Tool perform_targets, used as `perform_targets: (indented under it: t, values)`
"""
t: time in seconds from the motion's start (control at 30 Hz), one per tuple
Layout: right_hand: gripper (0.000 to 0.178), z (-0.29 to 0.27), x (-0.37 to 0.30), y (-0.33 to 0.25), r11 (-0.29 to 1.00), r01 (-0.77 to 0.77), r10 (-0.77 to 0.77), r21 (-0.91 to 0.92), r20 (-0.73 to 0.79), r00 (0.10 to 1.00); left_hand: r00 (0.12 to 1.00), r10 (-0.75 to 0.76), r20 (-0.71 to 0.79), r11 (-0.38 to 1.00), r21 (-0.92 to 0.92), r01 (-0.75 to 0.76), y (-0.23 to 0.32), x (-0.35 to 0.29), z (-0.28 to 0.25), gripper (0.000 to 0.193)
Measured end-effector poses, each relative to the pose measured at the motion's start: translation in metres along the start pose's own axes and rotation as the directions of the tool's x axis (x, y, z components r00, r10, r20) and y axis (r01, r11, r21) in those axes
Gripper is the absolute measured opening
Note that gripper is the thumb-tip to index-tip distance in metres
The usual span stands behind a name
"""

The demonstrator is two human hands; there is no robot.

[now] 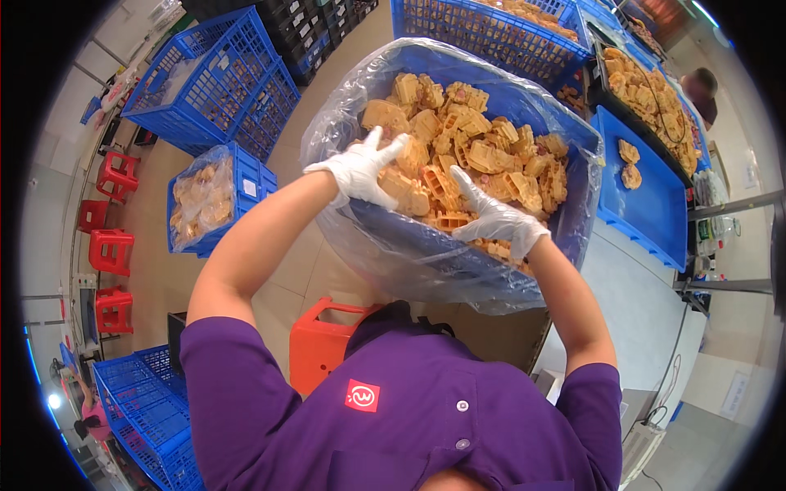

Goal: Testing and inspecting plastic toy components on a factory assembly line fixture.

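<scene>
A large blue crate [536, 94] in front of me is lined with a clear plastic bag [434, 274], which folds out over its rim. Golden-brown waffles [471, 123] lie heaped inside it, many broken or tilted on edge. My left hand [366, 170], in a white glove, rests on waffles at the left side of the heap with fingers spread. At the near right side of the heap is my right hand [499, 219], also gloved, its thumb raised apart from the fingers. Neither hand shows a waffle gripped in it.
A blue tray [643, 209] with two waffle pieces sits right, beside a dark tray of waffles [647, 98]. Blue crates [217, 90] stand left, one holding bagged waffles [201, 196]. Red stools [112, 252] line the left; an orange stool [318, 352] is near me. A person [700, 86] is far right.
</scene>
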State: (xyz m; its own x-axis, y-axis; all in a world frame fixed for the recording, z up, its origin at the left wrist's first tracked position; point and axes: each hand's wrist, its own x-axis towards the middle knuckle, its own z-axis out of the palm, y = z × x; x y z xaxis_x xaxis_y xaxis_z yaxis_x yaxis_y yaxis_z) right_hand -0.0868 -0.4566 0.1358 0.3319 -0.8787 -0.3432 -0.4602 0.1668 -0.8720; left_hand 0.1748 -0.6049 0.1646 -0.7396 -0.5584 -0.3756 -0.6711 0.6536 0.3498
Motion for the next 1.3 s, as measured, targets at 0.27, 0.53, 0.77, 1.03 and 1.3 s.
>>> perform_targets:
  t: [0.27, 0.53, 0.77, 1.03, 1.3]
  values:
    - [0.126, 0.035, 0.035, 0.025, 0.782, 0.035, 0.056, 0.622, -0.125, 0.991, 0.985, 0.145, 0.088, 0.985, -0.11, -0.135, 0.012, 0.026, 0.005, 0.136]
    - [0.137, 0.024, 0.059, 0.011, 0.779, -0.073, 0.128, 0.623, -0.044, 0.991, 0.969, 0.012, 0.248, 0.968, -0.246, 0.051, -0.006, 0.033, 0.001, 0.136]
    - [0.125, 0.013, 0.061, -0.01, 0.797, 0.045, 0.023, 0.603, -0.105, 0.994, 0.907, 0.147, 0.395, 0.641, -0.736, 0.216, -0.018, 0.038, -0.004, 0.101]
    - [0.124, -0.024, 0.036, -0.021, 0.801, 0.354, -0.193, 0.482, -0.352, 0.916, 0.948, 0.313, 0.057, 0.37, -0.927, -0.067, -0.011, 0.08, -0.016, 0.086]
    - [0.118, -0.096, -0.179, -0.016, 0.865, 0.434, -0.156, 0.253, -0.686, 0.711, 0.747, 0.659, -0.086, 0.317, -0.869, -0.38, 0.24, 0.114, -0.052, 0.091]
